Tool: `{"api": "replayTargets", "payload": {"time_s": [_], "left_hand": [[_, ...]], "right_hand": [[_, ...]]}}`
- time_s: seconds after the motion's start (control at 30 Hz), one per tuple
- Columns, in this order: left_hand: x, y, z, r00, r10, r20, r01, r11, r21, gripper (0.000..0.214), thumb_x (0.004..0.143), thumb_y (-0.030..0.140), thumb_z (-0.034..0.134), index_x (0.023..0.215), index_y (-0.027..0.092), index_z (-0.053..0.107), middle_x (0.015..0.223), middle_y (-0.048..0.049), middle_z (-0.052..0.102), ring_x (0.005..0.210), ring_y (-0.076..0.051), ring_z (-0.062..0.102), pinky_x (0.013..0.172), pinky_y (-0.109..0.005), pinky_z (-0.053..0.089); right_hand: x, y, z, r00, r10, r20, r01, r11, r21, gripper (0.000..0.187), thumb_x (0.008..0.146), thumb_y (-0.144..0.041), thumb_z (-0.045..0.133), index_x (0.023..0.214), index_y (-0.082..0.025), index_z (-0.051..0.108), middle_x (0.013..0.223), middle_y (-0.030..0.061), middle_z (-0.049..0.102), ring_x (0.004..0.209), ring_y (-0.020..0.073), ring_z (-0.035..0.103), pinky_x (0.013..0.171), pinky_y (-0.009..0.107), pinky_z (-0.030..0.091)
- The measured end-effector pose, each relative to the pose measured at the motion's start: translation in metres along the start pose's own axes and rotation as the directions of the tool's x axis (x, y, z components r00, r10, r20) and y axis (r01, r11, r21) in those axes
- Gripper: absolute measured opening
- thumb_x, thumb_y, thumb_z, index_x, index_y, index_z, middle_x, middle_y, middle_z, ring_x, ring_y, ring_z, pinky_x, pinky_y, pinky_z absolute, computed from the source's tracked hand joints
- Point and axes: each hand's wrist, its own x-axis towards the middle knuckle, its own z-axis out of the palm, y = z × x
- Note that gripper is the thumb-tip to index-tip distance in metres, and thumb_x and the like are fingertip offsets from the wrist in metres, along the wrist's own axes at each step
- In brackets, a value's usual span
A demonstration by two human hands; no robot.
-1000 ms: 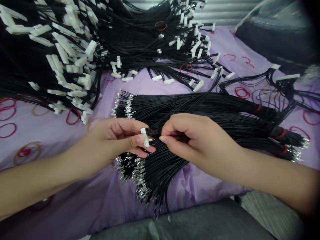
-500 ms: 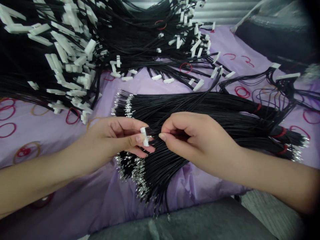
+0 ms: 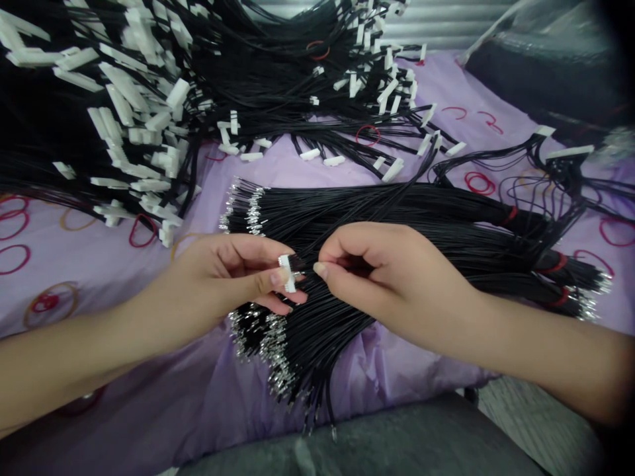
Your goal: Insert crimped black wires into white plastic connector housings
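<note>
Between thumb and fingers, my left hand (image 3: 248, 274) grips a small white connector housing (image 3: 286, 273). Just to its right, my right hand (image 3: 377, 264) is closed, thumb tip pressed against the forefinger in a pinch on a thin black wire, whose metal-tipped end points at the housing. Whether that tip is inside the housing I cannot tell. Beneath both hands lie bundles of black wires (image 3: 327, 330), their silvery crimped terminals (image 3: 278, 357) fanned out at the left end.
A large heap of black cables (image 3: 278, 73) with white connectors (image 3: 124, 99) fills the back and left. Red rubber bands (image 3: 480, 183) lie scattered on the purple cloth (image 3: 208, 370). At the back right is a clear plastic bag (image 3: 546, 66) with dark contents. A grey seat (image 3: 372, 436) shows in front.
Almost nothing differs. Both hands keep their grip, and the white housing sits very slightly lower in view.
</note>
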Motion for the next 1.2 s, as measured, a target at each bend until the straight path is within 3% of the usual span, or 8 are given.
{"api": "replayTargets", "payload": {"time_s": [0.53, 0.73, 1.0, 1.2], "left_hand": [[0.000, 0.001, 0.001, 1.000, -0.003, 0.003, 0.003, 1.000, -0.021, 0.003, 0.077, 0.017, 0.080, 0.080, 0.020, 0.080, 0.073, 0.0000, 0.079, 0.068, -0.014, 0.076, 0.059, -0.015, 0.062], [0.001, 0.000, 0.000, 1.000, -0.005, 0.019, 0.005, 1.000, -0.022, 0.005, 0.078, 0.016, 0.080, 0.082, 0.018, 0.079, 0.075, -0.0002, 0.079, 0.070, -0.014, 0.076, 0.061, -0.016, 0.063], [0.000, 0.002, 0.001, 1.000, -0.023, 0.010, 0.023, 0.998, -0.058, 0.007, 0.078, 0.013, 0.079, 0.083, 0.017, 0.078, 0.074, 0.0003, 0.079, 0.070, -0.014, 0.077, 0.061, -0.016, 0.064], [-0.001, 0.003, 0.001, 0.999, -0.033, 0.003, 0.033, 0.995, -0.092, 0.009, 0.076, 0.014, 0.082, 0.083, 0.018, 0.078, 0.074, 0.0001, 0.079, 0.069, -0.015, 0.077, 0.059, -0.015, 0.063]], "right_hand": [[0.000, 0.000, -0.001, 1.000, -0.005, 0.014, 0.005, 1.000, -0.030, 0.018, 0.087, -0.014, 0.061, 0.070, -0.013, 0.062, 0.060, -0.0064, 0.053, 0.054, 0.0028, 0.045, 0.052, 0.016, 0.034], [0.001, 0.007, -0.001, 0.991, -0.130, 0.011, 0.130, 0.991, 0.011, 0.014, 0.087, -0.011, 0.064, 0.073, -0.011, 0.065, 0.064, -0.0056, 0.056, 0.057, 0.0019, 0.047, 0.055, 0.014, 0.036], [-0.004, 0.007, -0.002, 0.964, -0.254, -0.076, 0.258, 0.965, 0.041, 0.014, 0.090, -0.011, 0.062, 0.083, -0.009, 0.073, 0.078, 0.0025, 0.062, 0.070, 0.0051, 0.056, 0.062, 0.015, 0.044], [-0.006, 0.006, -0.002, 0.956, -0.264, -0.131, 0.251, 0.962, -0.108, 0.013, 0.090, -0.014, 0.064, 0.080, -0.009, 0.070, 0.077, 0.0022, 0.061, 0.067, 0.0056, 0.054, 0.060, 0.018, 0.042]]}}
